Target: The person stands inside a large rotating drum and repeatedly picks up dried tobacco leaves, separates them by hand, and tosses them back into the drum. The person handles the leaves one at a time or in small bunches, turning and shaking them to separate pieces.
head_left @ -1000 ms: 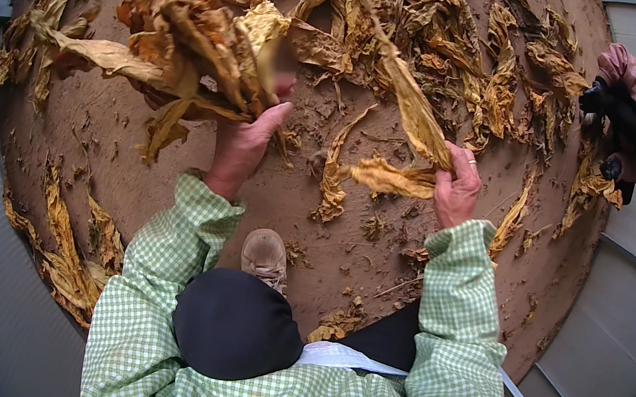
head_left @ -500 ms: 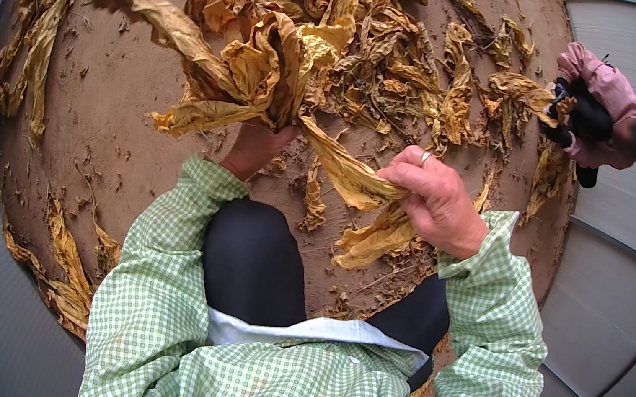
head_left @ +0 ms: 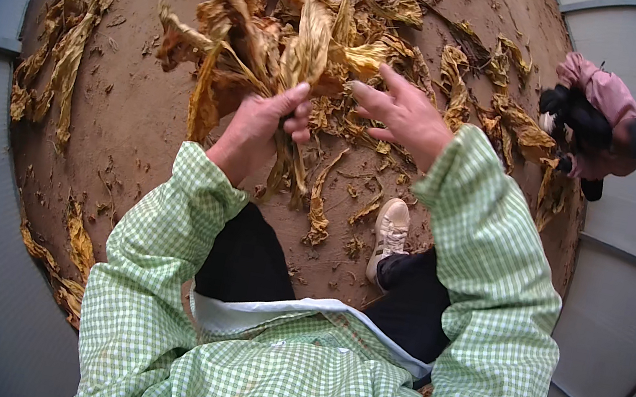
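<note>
My left hand [head_left: 267,126] is closed round the gathered lower ends of a bundle of dried leaves [head_left: 263,49]. The yellow-brown, crinkled leaves fan out above the fist, and a few thin ends hang below it. To the right of the bundle, my right hand [head_left: 405,116] is raised with its fingers apart and nothing in them. Behind its fingertips lies a heap of loose dried leaves [head_left: 397,64] on the brown ground.
Another person [head_left: 604,121] in a pink top crouches at the right, by leaves along the ground's edge. More dried leaves lie in a long strip [head_left: 70,61] at the left. Grey panels [head_left: 629,313] border both sides. My light shoe [head_left: 391,233] stands below my right hand.
My right hand has let go of the long leaf and moved up and left, its fingers now spread. My left hand has turned the bundle more upright. My light shoe has come into view.
</note>
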Motion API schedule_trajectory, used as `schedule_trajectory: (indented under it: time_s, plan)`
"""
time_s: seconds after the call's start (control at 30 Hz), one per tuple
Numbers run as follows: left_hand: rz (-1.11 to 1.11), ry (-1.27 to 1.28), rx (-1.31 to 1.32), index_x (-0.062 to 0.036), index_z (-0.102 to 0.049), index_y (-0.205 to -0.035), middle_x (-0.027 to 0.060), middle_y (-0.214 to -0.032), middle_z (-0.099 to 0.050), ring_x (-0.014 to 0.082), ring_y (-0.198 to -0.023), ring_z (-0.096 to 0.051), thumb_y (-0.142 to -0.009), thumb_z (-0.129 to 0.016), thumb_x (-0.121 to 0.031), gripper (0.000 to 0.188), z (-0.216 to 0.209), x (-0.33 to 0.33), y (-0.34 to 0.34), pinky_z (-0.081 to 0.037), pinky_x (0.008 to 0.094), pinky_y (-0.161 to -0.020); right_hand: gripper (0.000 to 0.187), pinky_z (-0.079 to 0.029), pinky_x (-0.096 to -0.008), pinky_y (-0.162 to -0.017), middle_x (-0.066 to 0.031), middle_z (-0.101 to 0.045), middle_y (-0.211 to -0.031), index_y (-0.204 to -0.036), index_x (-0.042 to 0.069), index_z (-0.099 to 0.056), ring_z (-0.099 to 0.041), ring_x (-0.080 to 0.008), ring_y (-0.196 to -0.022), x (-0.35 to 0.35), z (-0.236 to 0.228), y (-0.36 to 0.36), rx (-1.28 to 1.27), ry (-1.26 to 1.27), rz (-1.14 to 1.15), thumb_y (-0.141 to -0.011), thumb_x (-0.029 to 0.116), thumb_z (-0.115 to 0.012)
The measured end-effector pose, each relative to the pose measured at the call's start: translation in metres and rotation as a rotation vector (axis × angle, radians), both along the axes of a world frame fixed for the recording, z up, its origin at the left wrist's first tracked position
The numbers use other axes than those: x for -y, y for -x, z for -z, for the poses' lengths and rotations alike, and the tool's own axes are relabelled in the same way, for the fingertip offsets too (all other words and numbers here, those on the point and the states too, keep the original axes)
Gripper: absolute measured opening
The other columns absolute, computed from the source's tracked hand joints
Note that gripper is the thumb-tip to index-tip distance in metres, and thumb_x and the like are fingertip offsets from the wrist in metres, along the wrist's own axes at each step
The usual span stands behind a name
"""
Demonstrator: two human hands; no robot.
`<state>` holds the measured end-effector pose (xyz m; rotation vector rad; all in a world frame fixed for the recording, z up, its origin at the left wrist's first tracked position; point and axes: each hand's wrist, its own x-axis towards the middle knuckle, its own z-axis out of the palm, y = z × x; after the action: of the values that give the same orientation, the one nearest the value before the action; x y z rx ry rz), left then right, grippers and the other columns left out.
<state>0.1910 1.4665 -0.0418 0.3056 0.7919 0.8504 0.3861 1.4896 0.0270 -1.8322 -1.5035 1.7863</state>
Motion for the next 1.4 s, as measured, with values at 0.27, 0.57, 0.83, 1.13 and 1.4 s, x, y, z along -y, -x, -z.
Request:
schedule_trajectory:
  time_s: [0.27,0.57,0.83,1.13,1.4]
  plan:
    - [0.206,0.022,-0.141,-0.0157,-0.046,-0.067,-0.0067,-0.055,-0.037,0.0064,-0.046,-0.032,-0.082,-0.064,-0.03,0.027,0.012,0.03,0.03,-0.026,0.0236,-0.043,0.064,-0.055,-0.0367,-0.076,-0.0212,-0.055,-0.114,-0.133,0.006,-0.036,-0.062,-0.0273,-0.09,-0.079,0.077,0.073,-0.333,-0.169,-0.15,-0.085,0.042,-0.057]
    - [-0.476,-0.016,-0.531,-0.0127,-0.045,-0.072,-0.0052,-0.06,-0.037,0.0055,-0.051,-0.036,-0.086,-0.059,-0.031,0.027,0.045,-0.011,0.04,-0.038,0.0201,-0.047,0.041,-0.047,-0.0358,-0.087,-0.0185,-0.049,-0.123,-0.134,0.013,-0.036,-0.055,-0.0207,-0.101,-0.118,0.193,-0.013,0.361,-0.166,-0.11,-0.093,0.012,-0.04]
    - [-0.898,0.208,-0.268,-0.0085,-0.046,-0.081,-0.0029,-0.063,-0.038,0.0067,-0.051,-0.036,-0.09,-0.052,-0.021,0.017,0.131,0.04,-0.024,-0.037,0.0218,-0.046,0.017,-0.027,-0.0468,-0.099,-0.0054,-0.046,-0.129,-0.097,0.01,-0.06,-0.036,-0.0228,-0.124,-0.105,0.283,-0.05,0.756,-1.233,-0.906,-0.083,0.011,-0.05]
    - [-0.972,0.252,-0.198,-0.0034,-0.055,-0.1,0.0046,-0.084,-0.057,0.0135,-0.061,-0.048,-0.086,-0.06,-0.011,0.017,0.177,0.074,-0.054,-0.04,0.0289,-0.054,0.01,-0.051,-0.0347,-0.054,-0.0115,-0.059,-0.081,-0.087,0.004,-0.054,-0.06,-0.0214,-0.073,-0.037,0.205,0.017,-0.08,-1.278,-0.537,-0.083,0.013,-0.056]
    - [-0.957,0.227,-0.254,-0.0015,-0.057,-0.09,0.0096,-0.081,-0.06,0.0164,-0.06,-0.049,-0.085,-0.063,-0.018,0.019,0.165,0.082,-0.049,-0.039,0.0299,-0.051,0.078,-0.029,-0.0416,-0.103,-0.0047,-0.037,-0.139,-0.136,0.032,-0.032,-0.037,-0.0239,-0.126,-0.12,0.278,-0.014,0.609,-1.158,-0.612,-0.075,-0.015,-0.047]
